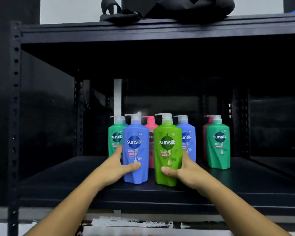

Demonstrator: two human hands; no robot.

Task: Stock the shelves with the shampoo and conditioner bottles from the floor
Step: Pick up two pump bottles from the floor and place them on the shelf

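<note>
**Two Sunsilk pump bottles held at the shelf front**

The left hand (117,166) grips a blue bottle (136,150) and the right hand (184,169) grips a lime-green bottle (168,150). Both stand upright, just apart, at the front of the black metal shelf (75,181). Each label reads "sunsilk" over a pink "SHAMPOO" band. Close behind stand a teal bottle (115,135), a pink bottle (150,123) and a second blue bottle (188,138). Another teal bottle (218,142) stands apart on the right. A black bag (169,9) lies on top.
</note>
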